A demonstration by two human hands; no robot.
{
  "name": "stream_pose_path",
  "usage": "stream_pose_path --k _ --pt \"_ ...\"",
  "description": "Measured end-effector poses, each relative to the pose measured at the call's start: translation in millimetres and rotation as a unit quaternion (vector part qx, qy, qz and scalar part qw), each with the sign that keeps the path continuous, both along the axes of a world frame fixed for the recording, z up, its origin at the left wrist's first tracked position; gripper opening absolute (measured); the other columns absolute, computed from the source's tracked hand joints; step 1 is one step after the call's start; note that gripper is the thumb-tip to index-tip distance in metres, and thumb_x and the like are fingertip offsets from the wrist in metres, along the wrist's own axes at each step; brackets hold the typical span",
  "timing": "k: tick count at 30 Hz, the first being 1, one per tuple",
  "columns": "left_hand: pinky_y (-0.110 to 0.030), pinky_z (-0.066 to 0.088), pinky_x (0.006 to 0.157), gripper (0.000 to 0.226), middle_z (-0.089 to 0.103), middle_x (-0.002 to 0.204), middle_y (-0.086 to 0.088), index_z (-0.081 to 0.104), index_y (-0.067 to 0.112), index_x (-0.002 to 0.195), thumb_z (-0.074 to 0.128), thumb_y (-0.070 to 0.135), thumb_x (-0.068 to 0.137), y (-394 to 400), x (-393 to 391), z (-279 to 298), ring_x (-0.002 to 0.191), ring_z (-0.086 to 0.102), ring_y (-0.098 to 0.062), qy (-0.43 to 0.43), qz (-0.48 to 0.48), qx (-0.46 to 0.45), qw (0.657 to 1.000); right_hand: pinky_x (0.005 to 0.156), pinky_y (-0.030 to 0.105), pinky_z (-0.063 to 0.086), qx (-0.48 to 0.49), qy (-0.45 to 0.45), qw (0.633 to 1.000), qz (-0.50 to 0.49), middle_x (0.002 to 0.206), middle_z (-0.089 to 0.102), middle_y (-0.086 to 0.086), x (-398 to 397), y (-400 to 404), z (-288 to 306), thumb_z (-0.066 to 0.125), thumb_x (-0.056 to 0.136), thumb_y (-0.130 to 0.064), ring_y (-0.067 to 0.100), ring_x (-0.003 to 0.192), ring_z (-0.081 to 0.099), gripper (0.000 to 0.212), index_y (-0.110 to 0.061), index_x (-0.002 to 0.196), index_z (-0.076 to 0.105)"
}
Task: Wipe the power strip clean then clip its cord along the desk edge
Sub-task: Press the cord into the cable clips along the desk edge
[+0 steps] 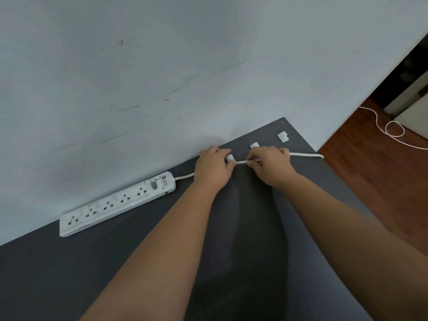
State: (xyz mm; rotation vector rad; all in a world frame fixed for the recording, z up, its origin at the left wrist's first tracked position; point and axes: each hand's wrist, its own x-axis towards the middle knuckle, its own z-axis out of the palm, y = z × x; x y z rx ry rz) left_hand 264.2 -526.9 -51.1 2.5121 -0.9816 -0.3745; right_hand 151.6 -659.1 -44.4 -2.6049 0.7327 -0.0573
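A white power strip (117,203) lies on the dark desk (92,262) against the wall. Its thin cord (242,161), likely light and limp, stretches between pinching hands: the left hand (214,166) steadies a clip (231,158); the right hand (269,164) grips beside it.

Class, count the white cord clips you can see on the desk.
3: one clip at the left hand, one clip behind the right hand, one clip near the corner. Hands may hide others.
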Motion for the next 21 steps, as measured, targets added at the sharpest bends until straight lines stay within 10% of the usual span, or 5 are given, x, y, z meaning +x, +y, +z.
stream_pose_path --k 15,21 --pt "-0.036 0.041 0.076 0.022 0.058 0.108 -0.012 0.062 0.011 0.111 0.050 0.014 0.092 -18 8 0 0.099 0.056 -0.031 -0.063 -0.084 0.073 0.992 0.086 0.037 0.030 -0.025 -0.003 0.999 -0.044 0.099 0.059 -0.001 17 -2 -11 0.051 0.092 -0.031 0.022 0.091 0.058 0.014 -0.025 0.098 0.063" --pt "-0.028 0.042 0.088 0.031 0.059 0.110 -0.009 0.061 0.009 0.124 0.045 0.016 0.098 -5 -14 -18 0.102 0.055 -0.023 -0.024 -0.007 -0.077 0.997 0.083 0.037 0.038 -0.029 -0.033 0.999 -0.016 0.107 0.054 0.005 12 -21 -8 0.063 0.085 -0.037 0.029 0.087 0.057 0.029 -0.017 0.103 0.055"
